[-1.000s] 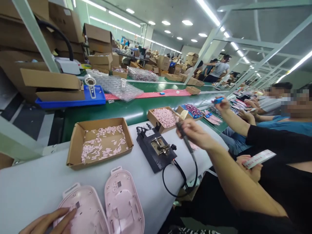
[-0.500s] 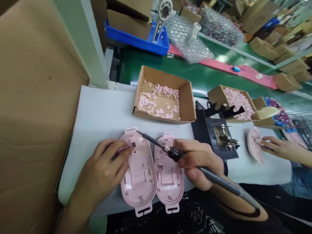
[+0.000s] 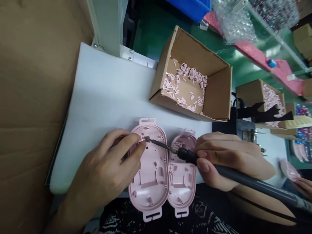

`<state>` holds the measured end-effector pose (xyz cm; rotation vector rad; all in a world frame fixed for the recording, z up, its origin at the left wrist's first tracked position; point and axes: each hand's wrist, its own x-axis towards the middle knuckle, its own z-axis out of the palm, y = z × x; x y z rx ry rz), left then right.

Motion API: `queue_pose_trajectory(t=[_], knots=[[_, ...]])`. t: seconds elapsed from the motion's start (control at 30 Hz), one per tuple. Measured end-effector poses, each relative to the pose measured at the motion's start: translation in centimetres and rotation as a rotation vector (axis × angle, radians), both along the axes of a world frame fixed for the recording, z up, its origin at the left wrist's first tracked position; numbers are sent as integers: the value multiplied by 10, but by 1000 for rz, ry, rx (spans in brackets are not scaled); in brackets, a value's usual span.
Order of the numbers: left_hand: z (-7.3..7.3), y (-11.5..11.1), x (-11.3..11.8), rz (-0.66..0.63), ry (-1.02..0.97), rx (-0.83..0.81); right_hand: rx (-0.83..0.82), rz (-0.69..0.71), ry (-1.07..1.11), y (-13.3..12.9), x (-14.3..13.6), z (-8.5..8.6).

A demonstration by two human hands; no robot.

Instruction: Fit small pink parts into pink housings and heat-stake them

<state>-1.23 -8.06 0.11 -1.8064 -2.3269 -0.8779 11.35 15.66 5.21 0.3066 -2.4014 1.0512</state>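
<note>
A pink oval plastic shell half point(image 3: 148, 195) lies open side up in front of me, with a second pink shell half point(image 3: 182, 191) close against its right side. My left hand point(image 3: 109, 165) reaches over the first half's upper left, its thumb and finger pinching a small pink plastic part point(image 3: 142, 138). Beside that part is a small dark square point(image 3: 147, 139). In my right hand point(image 3: 226, 159) is a soldering iron point(image 3: 186, 155), gripped like a pen. Its dark tip points left and meets the dark square, or nearly so.
Behind the shells stands a cardboard box point(image 3: 219, 94) with loose small pink parts inside. To the right are a black stand point(image 3: 258, 112) and another box of pink pieces point(image 3: 273, 100). A co-worker's hand point(image 3: 303, 187) holds a pink piece at far right. A metal post point(image 3: 108, 26) rises at the back left.
The iron's tip has moved from the shell's top rim down to the dark square by my left fingertips. My view has tilted down and come closer to the shells.
</note>
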Motion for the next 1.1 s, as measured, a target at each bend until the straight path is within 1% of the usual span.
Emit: queue_pose_trajectory(t=[0.2, 0.33, 0.43, 0.5, 0.6, 0.73, 0.83, 0.97, 1.03, 1.1], knots=[[-3, -2, 1, -27, -16, -21, -9, 4, -16, 0, -1, -1], [-2, -2, 1, -9, -39, -28, 7, -5, -77, -1, -9, 5], [0, 0, 0, 2, -40, -29, 28, 16, -91, -2, -13, 9], [2, 2, 0, 8, -28, -6, 18, 23, -36, -3, -14, 7], [5, 4, -2, 18, -10, 7, 2, -13, 3, -4, -11, -1], [6, 4, -1, 26, -4, -7, -18, -4, -12, -3, -8, -5], [5, 3, 0, 22, -25, -5, -4, 44, -27, 1, -10, 0], [5, 2, 0, 5, -41, -19, 116, 130, -106, 6, -13, 10], [6, 2, -1, 1, -36, -33, 159, 111, -84, 6, -13, 13], [7, 2, -1, 2, -27, -36, 157, 84, -97, 4, -12, 13]])
